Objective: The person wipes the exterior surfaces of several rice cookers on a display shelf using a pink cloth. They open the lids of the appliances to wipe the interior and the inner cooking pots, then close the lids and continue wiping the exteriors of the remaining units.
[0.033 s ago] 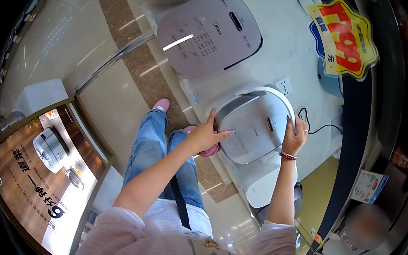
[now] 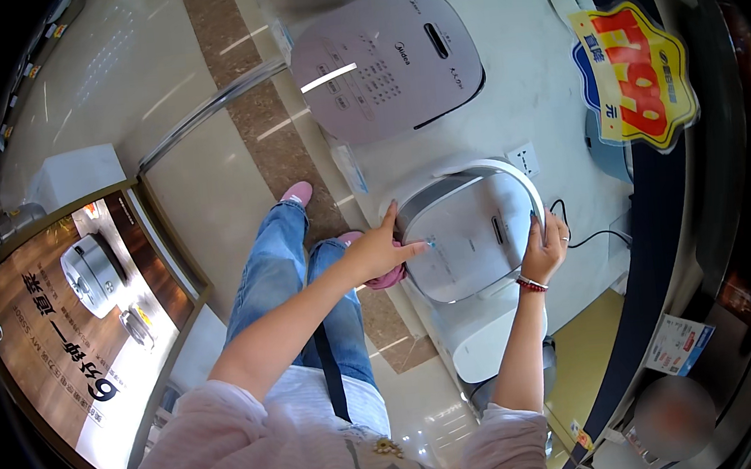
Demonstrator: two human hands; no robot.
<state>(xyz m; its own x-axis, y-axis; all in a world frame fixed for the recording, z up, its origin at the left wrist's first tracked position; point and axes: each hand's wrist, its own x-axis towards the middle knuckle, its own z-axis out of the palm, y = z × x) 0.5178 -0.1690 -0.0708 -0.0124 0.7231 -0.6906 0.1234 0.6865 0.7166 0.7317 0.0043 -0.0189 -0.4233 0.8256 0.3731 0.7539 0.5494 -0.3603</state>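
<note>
A white rice cooker with a pale lid stands in front of me on the counter. Its curved white carry handle is raised over the lid's far edge. My left hand rests against the cooker's left side, thumb and index finger spread and touching its rim; the other fingers are partly hidden. At the right side, my right hand has its fingers closed around the lower end of the handle. A red beaded bracelet circles that wrist.
A larger mauve cooker sits farther off on the white counter. A black cord runs right of my hand near a wall socket. Another white appliance stands nearer me. A yellow price sign hangs at right; a lit display stands left.
</note>
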